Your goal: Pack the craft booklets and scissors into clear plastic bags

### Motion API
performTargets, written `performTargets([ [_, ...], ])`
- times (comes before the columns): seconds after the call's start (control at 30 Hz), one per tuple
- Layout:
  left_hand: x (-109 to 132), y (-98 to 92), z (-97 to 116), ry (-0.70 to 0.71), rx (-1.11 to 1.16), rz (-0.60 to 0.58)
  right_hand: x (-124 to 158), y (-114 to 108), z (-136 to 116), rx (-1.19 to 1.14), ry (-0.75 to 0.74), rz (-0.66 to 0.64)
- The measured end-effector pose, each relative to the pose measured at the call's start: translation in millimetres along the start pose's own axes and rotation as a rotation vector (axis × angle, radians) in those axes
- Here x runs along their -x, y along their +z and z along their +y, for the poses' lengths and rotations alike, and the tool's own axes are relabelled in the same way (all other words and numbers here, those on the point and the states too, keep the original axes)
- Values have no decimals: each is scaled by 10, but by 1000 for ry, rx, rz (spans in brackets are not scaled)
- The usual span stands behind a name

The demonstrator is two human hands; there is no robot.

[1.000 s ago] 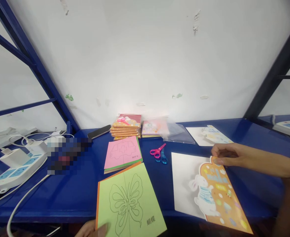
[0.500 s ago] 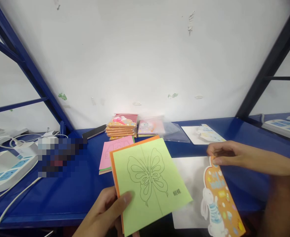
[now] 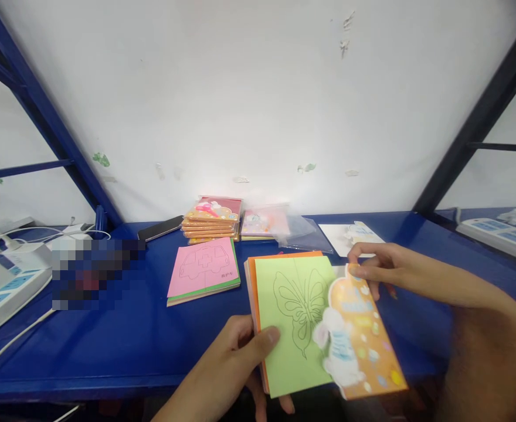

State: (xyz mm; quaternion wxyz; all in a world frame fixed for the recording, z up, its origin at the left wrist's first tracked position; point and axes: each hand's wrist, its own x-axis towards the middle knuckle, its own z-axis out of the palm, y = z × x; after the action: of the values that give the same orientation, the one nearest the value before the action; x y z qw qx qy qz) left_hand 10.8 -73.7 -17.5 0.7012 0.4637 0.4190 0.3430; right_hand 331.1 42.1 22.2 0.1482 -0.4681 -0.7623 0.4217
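Your left hand (image 3: 247, 354) is clamped on the left edge of a square paper stack with a light-green butterfly sheet on top (image 3: 291, 369). Your right hand (image 3: 381, 266) pinches the far end of an orange rabbit-printed paper cover (image 3: 379, 340), which overlaps the stack's right side. A pink-topped square paper stack (image 3: 203, 264) lies farther left on the blue table (image 3: 143, 340).

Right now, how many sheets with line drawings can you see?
2: the pink vehicle sheet, topping a pile on the blue desk, and the green butterfly sheet, gripped by the left hand. More may be hidden underneath either.
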Motion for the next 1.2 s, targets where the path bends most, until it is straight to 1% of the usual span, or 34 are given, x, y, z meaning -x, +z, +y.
performTargets([
  [0.2,20,17,26,13,-5,-20,-109,154,-295,-75,-61,40],
  [0.27,31,-5,45,35,-63,-15,-153,208,-351,-77,-88,53],
  [0.33,46,-36,63,66,-146,11,-198,266,-402,-83,-127,102],
  [0.37,57,-57,68,81,-195,40,-219,296,-431,-88,-153,145],
  [0.43,81,-109,65,126,-338,147,-254,354,-495,-103,-205,255],
  [0.5,98,-175,51,203,-555,283,-276,402,-556,-133,-243,347],
  [0.53,99,-208,43,252,-669,335,-282,417,-580,-142,-252,374],
  [0.57,95,-238,36,298,-768,360,-285,426,-596,-140,-258,387],
  [0.63,73,-283,29,373,-905,345,-281,423,-607,-91,-265,377],
  [0.73,33,-301,28,411,-1037,309,-253,379,-589,39,-303,328],
  [0.83,30,-286,25,412,-1151,354,-210,332,-574,113,-351,313],
  [0.93,54,-282,17,457,-1186,431,-178,318,-579,124,-349,330],
  [1.03,60,-292,20,495,-1148,488,-174,336,-587,90,-326,312],
  [1.1,45,-289,28,522,-1053,520,-183,353,-591,49,-311,276],
  [1.2,10,-250,29,562,-797,545,-197,372,-603,-1,-301,214],
])
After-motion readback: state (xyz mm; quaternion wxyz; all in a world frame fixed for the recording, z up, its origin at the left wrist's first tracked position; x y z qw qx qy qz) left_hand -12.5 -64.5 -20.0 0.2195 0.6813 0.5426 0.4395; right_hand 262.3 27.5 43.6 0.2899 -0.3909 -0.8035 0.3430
